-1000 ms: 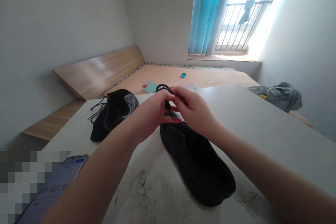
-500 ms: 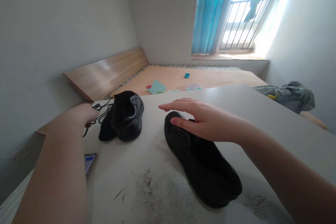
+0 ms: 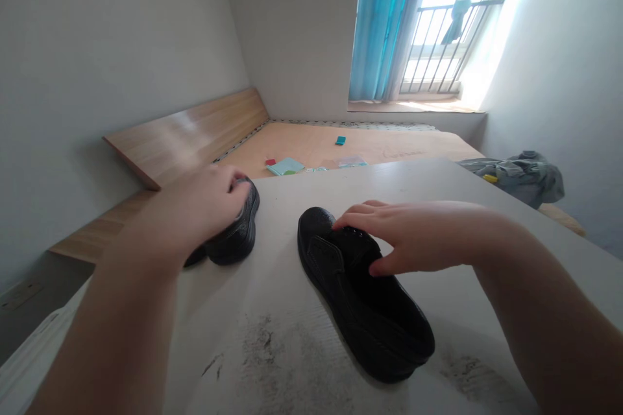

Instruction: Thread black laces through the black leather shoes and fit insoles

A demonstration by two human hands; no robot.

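Note:
Two black shoes stand on a white tabletop [image 3: 272, 285]. The nearer one, a black shoe [image 3: 335, 298], lies at a slant with its toe pointing away and its opening toward me. My right hand [image 3: 384, 227] is curved over its tongue and eyelets, fingertips on the upper and thumb at the opening's edge. Farther left, my left hand [image 3: 214, 201] is bent over the other black shoe [image 3: 236, 240], its thumb and fingers closed at the upper. The hand covers most of that shoe's opening, and the laces there are hidden.
Beyond the table lies a bed [image 3: 409, 142] with a wooden headboard [image 3: 195, 130] and several small packets [image 3: 287, 166]. Grey clothing [image 3: 525, 178] is heaped at the right. Dark scuffs [image 3: 265, 337] mark the tabletop near me.
My left hand has moved right, from the loose laces onto the left shoe. My right hand has lowered from hovering over the toe to the nearer shoe's tongue. The shoes stay put.

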